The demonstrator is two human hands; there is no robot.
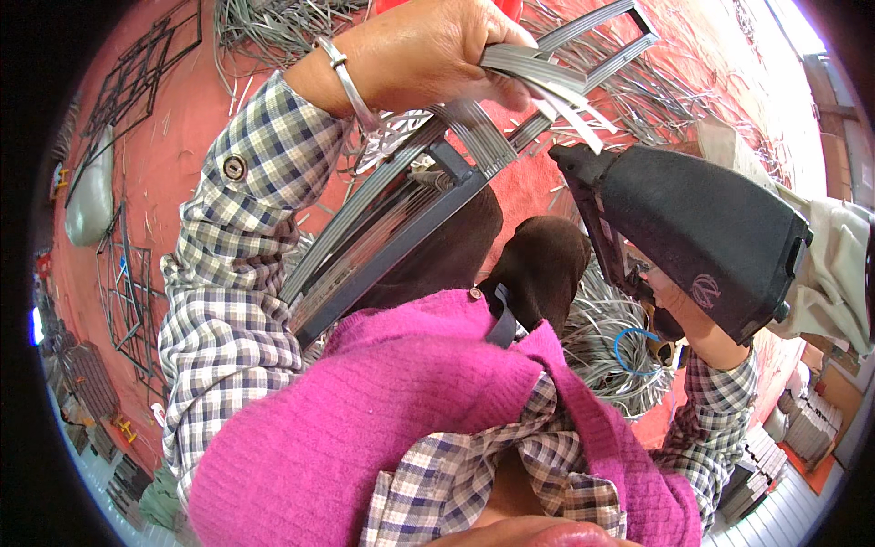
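My left hand, with a silver bangle at the wrist, pinches a bunch of flat grey strips whose pale ends fan out to the right. Below it a dark metal frame leans across my lap, tilted up and away. Grey ribbed strips lie in bands over its bars. In my right hand is a bulky black staple gun, its nose pointing left, apart from the frame. The tool's housing hides part of my fingers, which wrap round its handle.
Loose grey strips lie heaped on the red floor. A coil of strips sits by my right knee, with a blue loop on it. Black metal frames lie at the left. Pale cloth hangs behind the tool.
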